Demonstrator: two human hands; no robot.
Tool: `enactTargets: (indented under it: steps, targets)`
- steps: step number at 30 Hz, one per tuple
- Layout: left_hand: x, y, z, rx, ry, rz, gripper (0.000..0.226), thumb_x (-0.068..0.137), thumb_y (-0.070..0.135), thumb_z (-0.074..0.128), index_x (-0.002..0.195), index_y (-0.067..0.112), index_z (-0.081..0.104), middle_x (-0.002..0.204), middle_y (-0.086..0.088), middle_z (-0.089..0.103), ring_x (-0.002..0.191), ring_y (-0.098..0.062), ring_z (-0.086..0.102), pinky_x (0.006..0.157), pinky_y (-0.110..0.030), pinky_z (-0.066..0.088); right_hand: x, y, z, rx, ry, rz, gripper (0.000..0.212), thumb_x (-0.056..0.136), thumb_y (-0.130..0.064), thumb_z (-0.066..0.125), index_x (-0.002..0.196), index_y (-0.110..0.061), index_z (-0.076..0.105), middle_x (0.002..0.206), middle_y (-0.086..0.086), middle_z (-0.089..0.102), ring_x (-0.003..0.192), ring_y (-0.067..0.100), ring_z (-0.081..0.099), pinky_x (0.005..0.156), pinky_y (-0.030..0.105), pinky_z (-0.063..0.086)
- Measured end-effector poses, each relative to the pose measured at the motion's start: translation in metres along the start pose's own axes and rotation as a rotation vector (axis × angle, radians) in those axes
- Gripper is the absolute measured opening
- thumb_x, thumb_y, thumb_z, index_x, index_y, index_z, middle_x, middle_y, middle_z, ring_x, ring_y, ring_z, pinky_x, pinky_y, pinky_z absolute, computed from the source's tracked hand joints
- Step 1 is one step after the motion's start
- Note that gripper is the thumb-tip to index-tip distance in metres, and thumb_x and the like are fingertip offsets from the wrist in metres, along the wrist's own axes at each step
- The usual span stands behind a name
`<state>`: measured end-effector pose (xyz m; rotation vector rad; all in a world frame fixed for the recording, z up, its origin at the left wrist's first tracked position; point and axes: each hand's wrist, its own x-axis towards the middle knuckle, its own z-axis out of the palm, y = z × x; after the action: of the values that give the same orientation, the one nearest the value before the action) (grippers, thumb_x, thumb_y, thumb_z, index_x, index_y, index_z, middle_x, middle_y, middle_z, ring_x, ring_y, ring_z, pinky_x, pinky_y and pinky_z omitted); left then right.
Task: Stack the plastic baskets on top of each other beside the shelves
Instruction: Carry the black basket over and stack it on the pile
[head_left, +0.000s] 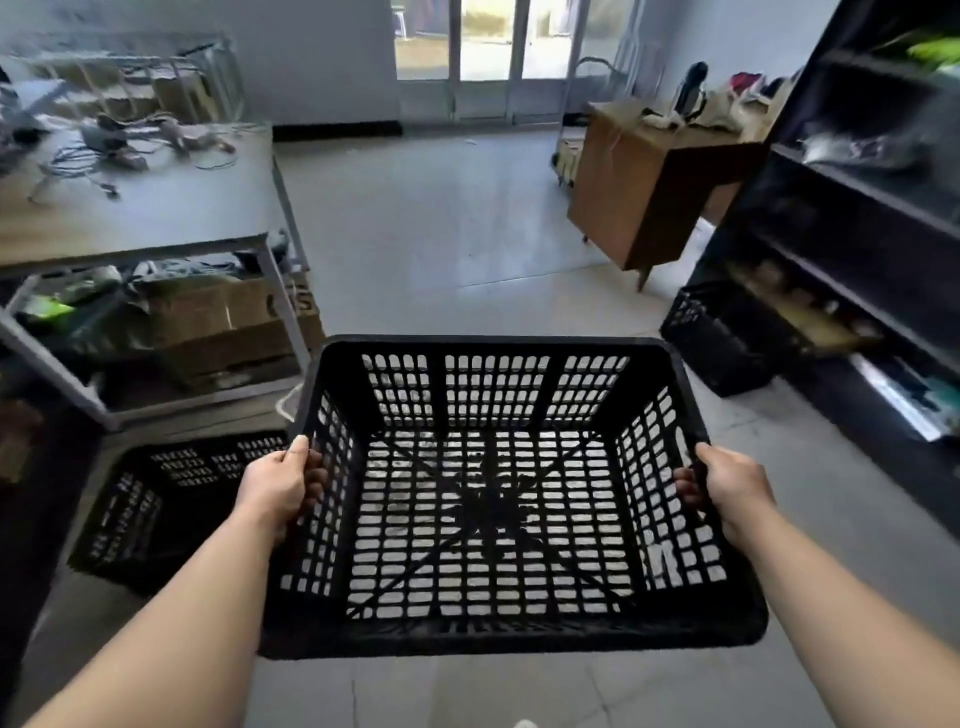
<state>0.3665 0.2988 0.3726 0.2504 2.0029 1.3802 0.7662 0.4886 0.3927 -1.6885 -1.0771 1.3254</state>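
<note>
A black plastic basket (488, 344) fills the lower centre of the frame, held level above the floor; it is rectangular with rounded corners, and pale floor tiles show through its slotted walls and its grid bottom crossed by diagonal ribs. The left hand (278, 486) and right hand (727, 486) grip its opposite short rims, fingers (313, 483) curled over the edge into the basket. A second black lattice basket (156, 499) sits on the floor at lower left. A third basket (711, 343) stands at right, just beside the dark shelves (857, 234); its contents cannot be made out. Cardboard boxes (234, 317) lie under the table (156, 208) at upper left.
</note>
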Motion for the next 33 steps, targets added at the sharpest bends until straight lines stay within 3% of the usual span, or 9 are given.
enactTargets:
  steps: [3, 7, 12, 17, 21, 27, 30, 33]
  targets:
    - [0.013, 0.019, 0.072, 0.016, -0.071, 0.005, 0.036, 0.099, 0.034, 0.041, 0.078, 0.01, 0.055, 0.066, -0.008, 0.055, 0.028, -0.002, 0.045, 0.03, -0.009, 0.032, 0.041, -0.008, -0.042, 0.02, 0.061, 0.012, 0.022, 0.098, -0.017, 0.042, 0.085, -0.005, 0.057, 0.066, 0.015, 0.058, 0.033, 0.008, 0.053, 0.032, 0.017, 0.039]
    - [0.027, 0.042, 0.156, 0.052, -0.159, 0.023, 0.036, 0.099, 0.034, 0.041, 0.079, 0.008, 0.056, 0.067, -0.008, 0.056, 0.038, -0.008, 0.049, 0.034, -0.011, 0.036, 0.084, -0.017, -0.087, 0.07, 0.135, 0.042, 0.021, 0.098, -0.017, 0.042, 0.087, -0.007, 0.056, 0.067, 0.015, 0.057, 0.033, 0.007, 0.053, 0.031, 0.016, 0.039]
    - [0.057, 0.076, 0.249, 0.081, -0.266, 0.027, 0.036, 0.099, 0.032, 0.042, 0.075, 0.008, 0.055, 0.05, -0.004, 0.057, 0.028, -0.003, 0.045, 0.032, -0.01, 0.033, 0.134, -0.028, -0.124, 0.141, 0.222, 0.077, 0.016, 0.098, -0.016, 0.044, 0.105, -0.006, 0.054, 0.068, 0.016, 0.059, 0.036, 0.009, 0.056, 0.034, 0.018, 0.042]
    - [0.105, 0.117, 0.334, 0.144, -0.405, 0.026, 0.037, 0.1, 0.033, 0.039, 0.076, 0.009, 0.053, 0.062, -0.007, 0.052, 0.048, -0.015, 0.044, 0.043, -0.022, 0.035, 0.193, -0.043, -0.135, 0.209, 0.326, 0.141, 0.014, 0.097, -0.016, 0.045, 0.098, -0.006, 0.055, 0.063, 0.014, 0.06, 0.036, 0.01, 0.057, 0.035, 0.018, 0.042]
    - [0.156, 0.159, 0.403, 0.205, -0.456, 0.058, 0.038, 0.099, 0.033, 0.04, 0.074, 0.008, 0.054, 0.054, -0.005, 0.053, 0.033, -0.008, 0.046, 0.045, -0.023, 0.032, 0.247, -0.061, -0.135, 0.23, 0.413, 0.202, 0.018, 0.097, -0.016, 0.047, 0.106, -0.003, 0.056, 0.067, 0.016, 0.062, 0.037, 0.012, 0.058, 0.035, 0.019, 0.045]
    - [0.21, 0.23, 0.498, 0.269, -0.541, 0.091, 0.036, 0.101, 0.026, 0.038, 0.076, 0.006, 0.054, 0.062, -0.009, 0.055, 0.028, -0.004, 0.047, 0.047, -0.025, 0.037, 0.322, -0.087, -0.131, 0.286, 0.501, 0.28, 0.027, 0.097, -0.02, 0.047, 0.107, 0.003, 0.057, 0.044, 0.005, 0.062, 0.037, 0.012, 0.059, 0.033, 0.018, 0.044]
    - [0.23, 0.257, 0.542, 0.28, -0.609, 0.091, 0.033, 0.101, 0.024, 0.037, 0.078, 0.006, 0.053, 0.061, -0.008, 0.055, 0.03, -0.004, 0.047, 0.039, -0.018, 0.038, 0.353, -0.098, -0.133, 0.3, 0.539, 0.287, 0.026, 0.097, -0.021, 0.046, 0.101, 0.001, 0.058, 0.046, 0.006, 0.063, 0.038, 0.012, 0.059, 0.035, 0.019, 0.046]
    - [0.245, 0.277, 0.586, 0.292, -0.648, 0.101, 0.033, 0.1, 0.022, 0.038, 0.074, 0.006, 0.052, 0.067, -0.012, 0.055, 0.03, -0.005, 0.05, 0.036, -0.014, 0.041, 0.383, -0.112, -0.137, 0.284, 0.57, 0.278, 0.021, 0.099, -0.02, 0.044, 0.092, -0.006, 0.057, 0.062, 0.012, 0.064, 0.046, 0.016, 0.061, 0.042, 0.023, 0.049]
